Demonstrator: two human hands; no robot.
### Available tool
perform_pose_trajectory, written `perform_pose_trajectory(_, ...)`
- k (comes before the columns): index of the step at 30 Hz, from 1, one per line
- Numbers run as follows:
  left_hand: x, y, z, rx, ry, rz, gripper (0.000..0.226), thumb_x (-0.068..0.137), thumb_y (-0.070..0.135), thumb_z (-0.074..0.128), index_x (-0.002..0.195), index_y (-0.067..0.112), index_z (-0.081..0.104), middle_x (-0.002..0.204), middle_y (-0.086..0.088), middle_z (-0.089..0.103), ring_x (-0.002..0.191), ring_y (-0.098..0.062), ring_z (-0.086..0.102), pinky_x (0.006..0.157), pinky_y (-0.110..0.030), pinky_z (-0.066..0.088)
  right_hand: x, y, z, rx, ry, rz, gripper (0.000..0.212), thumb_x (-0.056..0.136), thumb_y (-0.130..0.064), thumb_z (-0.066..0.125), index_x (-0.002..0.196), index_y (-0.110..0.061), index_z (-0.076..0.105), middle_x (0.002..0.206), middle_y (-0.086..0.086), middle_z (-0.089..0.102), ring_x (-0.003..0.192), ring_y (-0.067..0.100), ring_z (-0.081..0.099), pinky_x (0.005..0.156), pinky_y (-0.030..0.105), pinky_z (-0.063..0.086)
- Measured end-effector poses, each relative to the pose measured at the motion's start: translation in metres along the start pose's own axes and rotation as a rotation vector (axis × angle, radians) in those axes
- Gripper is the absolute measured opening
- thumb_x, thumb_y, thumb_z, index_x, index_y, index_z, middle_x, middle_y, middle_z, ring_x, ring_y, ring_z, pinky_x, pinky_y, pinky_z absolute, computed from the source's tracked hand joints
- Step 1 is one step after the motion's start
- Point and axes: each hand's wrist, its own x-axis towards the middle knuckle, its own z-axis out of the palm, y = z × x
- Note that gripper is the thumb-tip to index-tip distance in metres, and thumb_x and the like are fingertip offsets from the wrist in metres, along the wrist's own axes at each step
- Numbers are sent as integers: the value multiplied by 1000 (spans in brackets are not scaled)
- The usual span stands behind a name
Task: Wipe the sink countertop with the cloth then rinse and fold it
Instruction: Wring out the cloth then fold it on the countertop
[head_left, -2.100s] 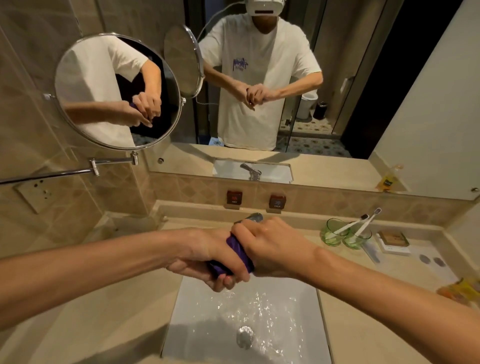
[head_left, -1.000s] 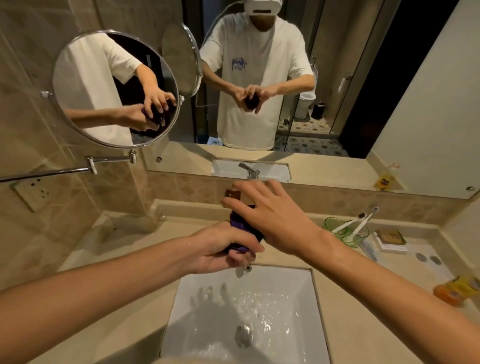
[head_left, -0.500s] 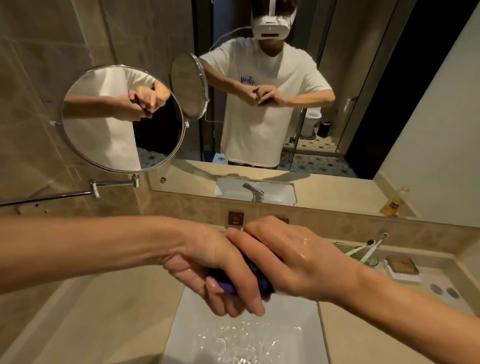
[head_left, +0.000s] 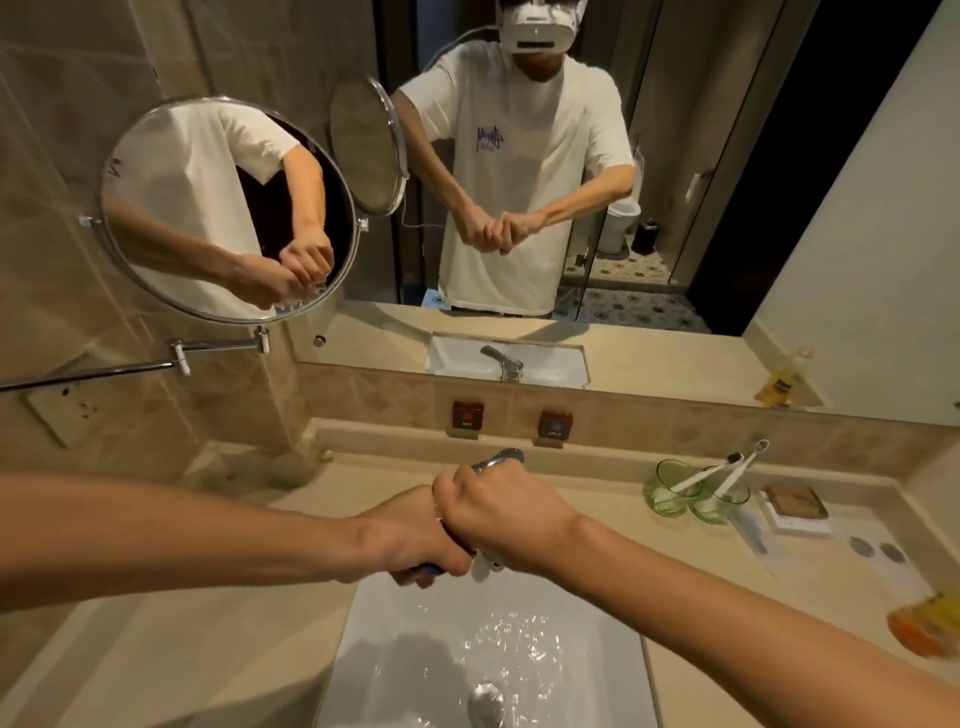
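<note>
Beige marble-look tile covers the walls, lit warmly. A large wall mirror (head_left: 675, 208) runs above the tiled backsplash (head_left: 675, 421). Left of the wall mirror, a round chrome-rimmed magnifying mirror (head_left: 228, 208) stands out from the side wall on a swing arm (head_left: 104, 370), with a pale socket plate (head_left: 60, 408) below that arm. Under the wall mirror's lower edge, two small dark plaques (head_left: 467, 414) are fixed to the backsplash. Reflected in the wall mirror are a patterned tile floor (head_left: 634, 306) and a dark doorway (head_left: 769, 156).
</note>
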Motion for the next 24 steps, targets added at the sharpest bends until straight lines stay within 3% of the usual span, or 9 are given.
perform_pose_trajectory(2,7,-10,9,1,71,-1,27,79,-5,67,64,13,55,46,1,48,41,-15,44,42,-22,30,4,-2,3,15,-37,-56,35,49,3,82,75,0,58,56,14,60,39,30,56,39,26,27)
perform_pose_trajectory(3,11,-12,11,5,109,-1,26,79,-4,68,63,12,56,44,1,49,40,-15,43,42,-22,29,7,-2,1,9,-78,-60,27,64,2,78,85,3,61,67,16,67,51,34,65,43,31,32)
perform_pose_trajectory(5,20,-16,15,-5,164,-9,25,78,-4,69,63,12,58,42,2,49,41,-16,43,42,-23,29,14,-1,-3,-45,-244,-6,19,93,-3,54,111,3,57,102,18,72,88,40,71,58,38,39)
perform_pose_trajectory(7,27,-18,18,-21,194,-10,22,78,-4,69,65,10,60,40,2,49,42,-17,43,43,-23,30,17,0,-4,-63,-333,29,25,101,-8,44,121,0,55,117,16,69,104,39,68,65,39,39)
perform_pose_trajectory(11,37,-20,24,-22,249,-18,15,78,-1,71,72,8,60,44,0,50,42,-17,43,42,-24,31,21,2,7,-58,-379,56,25,101,-11,48,122,-6,60,121,12,68,108,34,67,65,38,41)
perform_pose_trajectory(24,40,-22,36,13,266,18,22,79,1,71,67,11,56,55,-6,53,48,-19,45,45,-26,33,16,0,12,-13,-447,171,21,99,-16,56,117,-11,65,120,9,67,108,32,66,68,38,42)
